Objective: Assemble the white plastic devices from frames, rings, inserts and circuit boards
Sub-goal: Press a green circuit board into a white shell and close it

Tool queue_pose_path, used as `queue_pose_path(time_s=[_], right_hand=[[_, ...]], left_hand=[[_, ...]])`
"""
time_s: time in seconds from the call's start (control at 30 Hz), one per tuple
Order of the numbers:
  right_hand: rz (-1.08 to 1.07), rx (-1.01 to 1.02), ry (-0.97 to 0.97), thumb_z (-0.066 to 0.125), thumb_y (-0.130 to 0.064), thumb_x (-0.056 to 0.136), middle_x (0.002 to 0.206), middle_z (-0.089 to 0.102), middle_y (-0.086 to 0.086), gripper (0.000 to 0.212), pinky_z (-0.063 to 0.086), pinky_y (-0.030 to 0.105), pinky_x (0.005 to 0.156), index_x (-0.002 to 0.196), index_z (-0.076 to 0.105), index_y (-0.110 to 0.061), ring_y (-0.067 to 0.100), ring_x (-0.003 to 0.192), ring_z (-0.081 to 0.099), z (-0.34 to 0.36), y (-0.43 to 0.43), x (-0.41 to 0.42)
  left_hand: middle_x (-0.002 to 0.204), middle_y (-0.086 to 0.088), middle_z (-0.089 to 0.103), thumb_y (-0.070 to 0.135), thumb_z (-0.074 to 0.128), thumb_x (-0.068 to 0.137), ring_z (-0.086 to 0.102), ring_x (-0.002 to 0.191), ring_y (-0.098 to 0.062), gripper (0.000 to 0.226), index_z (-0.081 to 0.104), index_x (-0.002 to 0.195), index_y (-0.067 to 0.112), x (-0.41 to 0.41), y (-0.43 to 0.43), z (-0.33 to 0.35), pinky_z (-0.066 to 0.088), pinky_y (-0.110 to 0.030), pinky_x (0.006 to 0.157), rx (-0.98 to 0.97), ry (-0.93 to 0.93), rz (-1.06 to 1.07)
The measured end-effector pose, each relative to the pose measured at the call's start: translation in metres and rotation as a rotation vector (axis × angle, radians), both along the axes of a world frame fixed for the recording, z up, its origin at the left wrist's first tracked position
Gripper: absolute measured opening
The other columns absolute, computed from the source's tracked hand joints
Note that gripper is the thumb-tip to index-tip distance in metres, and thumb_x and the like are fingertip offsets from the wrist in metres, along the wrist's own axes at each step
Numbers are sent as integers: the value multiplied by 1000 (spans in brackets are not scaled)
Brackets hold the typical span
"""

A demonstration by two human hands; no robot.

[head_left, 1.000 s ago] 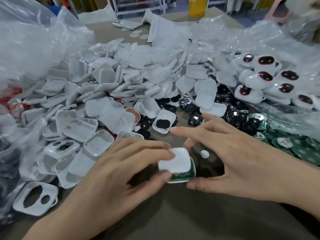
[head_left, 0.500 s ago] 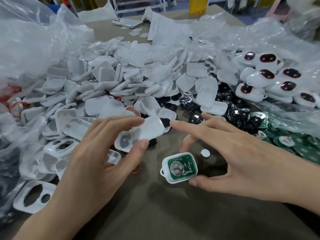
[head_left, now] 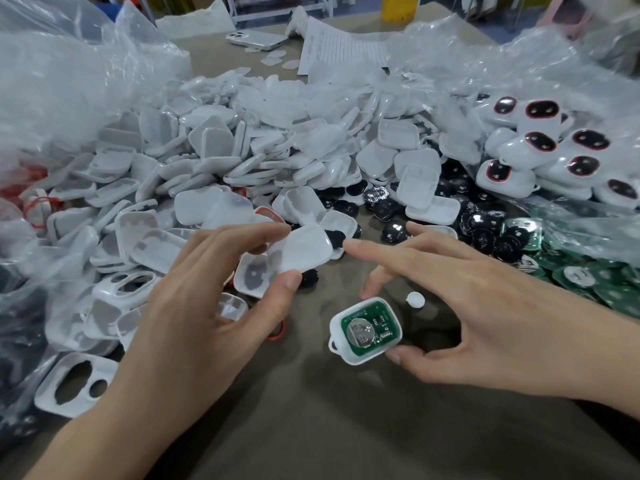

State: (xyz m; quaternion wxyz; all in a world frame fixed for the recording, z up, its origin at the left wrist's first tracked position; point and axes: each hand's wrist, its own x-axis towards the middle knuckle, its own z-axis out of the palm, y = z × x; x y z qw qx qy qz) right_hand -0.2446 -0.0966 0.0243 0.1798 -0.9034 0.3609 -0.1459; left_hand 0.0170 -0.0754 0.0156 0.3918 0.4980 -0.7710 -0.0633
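Phone [head_left: 258, 39] face-down far across table [head_left: 346, 427], printed sheet [head_left: 341, 51] beside it, yellow bin [head_left: 398, 6] beyond

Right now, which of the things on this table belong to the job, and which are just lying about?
Job:
left hand pinching a white cover
right hand holding the open case with its green board
small white disc
heaps of covers, black inserts, spare boards

Lying about:
phone
paper sheet
plastic bags
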Motion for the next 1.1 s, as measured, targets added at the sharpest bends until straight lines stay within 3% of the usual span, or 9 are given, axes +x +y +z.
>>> queue_pose_path(time_s=[0.27,0.43,0.53,0.67,0.8,0.9,1.1], right_hand=[[-2,-16,5,62,-52,85,120,55,-32,84,20,12,114,156,20,-37,-1,127,41,1,1,-1],[-3,-22,18,64,-52,86,118,56,-31,84,23,22,116,156,21,-37,3,126,44,0,0,-1],[-15,-57,35,62,-56,86,116,59,-29,83,24,23,116,157,22,-35,5,125,46,-1,0,-2],[-42,-67,46,56,-63,85,115,58,-30,84,27,20,111,156,20,-37,4,124,44,-3,0,-2],[-34,-48,46,53,-66,86,116,56,-30,82,29,19,108,156,19,-38,1,124,40,-4,-2,-2],[-24,-52,39,54,-65,87,116,55,-30,81,28,18,109,156,21,-37,-1,123,40,-5,-3,-3],[-16,-82,43,52,-66,89,116,56,-29,78,27,17,108,155,24,-35,0,121,41,-5,-3,-1]], left_hand=[[119,27,59,39,63,91,56,109,8,33,59,123,31,0,1,0,38,-6,92,1,4,-5],[117,33,58,36,65,90,58,107,6,30,57,119,35,-3,3,0,38,-5,90,2,-5,-56],[120,20,64,34,67,91,63,112,-5,17,62,106,27,-6,6,-1,42,-14,94,41,1,-163],[119,17,64,34,67,92,64,111,-19,13,64,99,23,-10,10,0,49,-27,84,140,-56,-281],[118,20,64,38,64,92,59,106,-6,14,64,95,25,-11,10,3,40,-16,84,176,-152,-284],[119,20,64,42,62,91,57,108,-1,17,65,94,26,-14,11,3,41,-16,86,177,-216,-278],[120,16,65,40,62,93,61,107,-9,21,73,105,27,-15,9,2,49,-32,89,134,-282,-289]])
